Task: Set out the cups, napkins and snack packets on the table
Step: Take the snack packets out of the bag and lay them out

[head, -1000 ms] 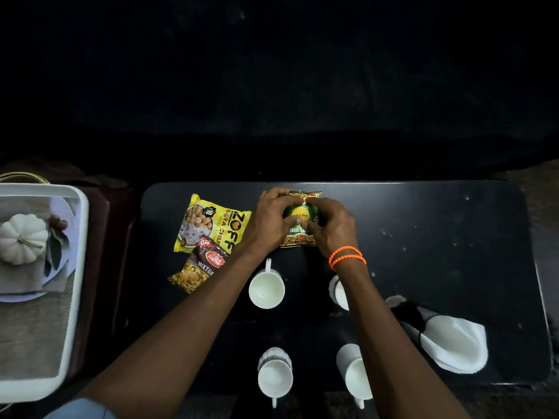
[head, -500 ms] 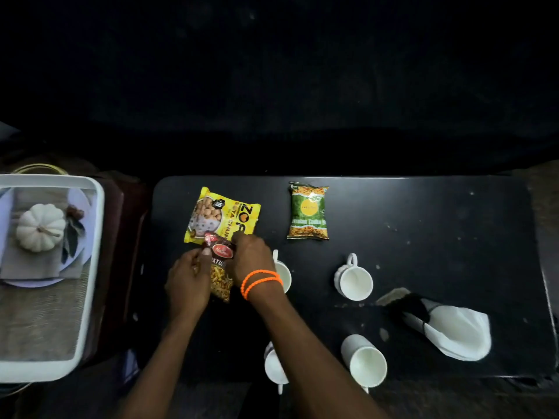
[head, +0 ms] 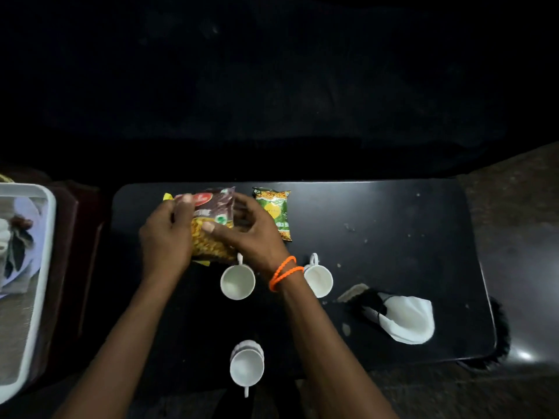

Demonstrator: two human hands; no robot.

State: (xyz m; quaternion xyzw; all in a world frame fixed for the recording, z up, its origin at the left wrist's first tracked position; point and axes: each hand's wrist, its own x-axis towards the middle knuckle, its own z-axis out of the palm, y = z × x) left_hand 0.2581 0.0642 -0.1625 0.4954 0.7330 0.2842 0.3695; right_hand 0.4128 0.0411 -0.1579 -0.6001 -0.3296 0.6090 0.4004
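Both hands hold a brown mixture snack packet (head: 211, 225) above the table's far left: my left hand (head: 165, 237) grips its left edge, my right hand (head: 251, 234) its right side. Under it, only yellow corners of the yellow snack packet (head: 168, 196) show. A green snack packet (head: 275, 211) lies flat just to the right. Three white cups are in view: one (head: 237, 281) below the packet, one (head: 319, 279) partly behind my right wrist, one (head: 246, 365) at the near edge. A white napkin (head: 408, 320) lies at the right.
The black table (head: 393, 231) ends in rounded corners. A white basket (head: 36, 267) with a cloth and dried leaves stands to the left on a dark red stand. A dark object (head: 367, 303) rests on the napkin's left end.
The view shifted right. Both hands lifted the brown packet from beside the yellow one and carried it up over it. The green packet lies where it was set down.
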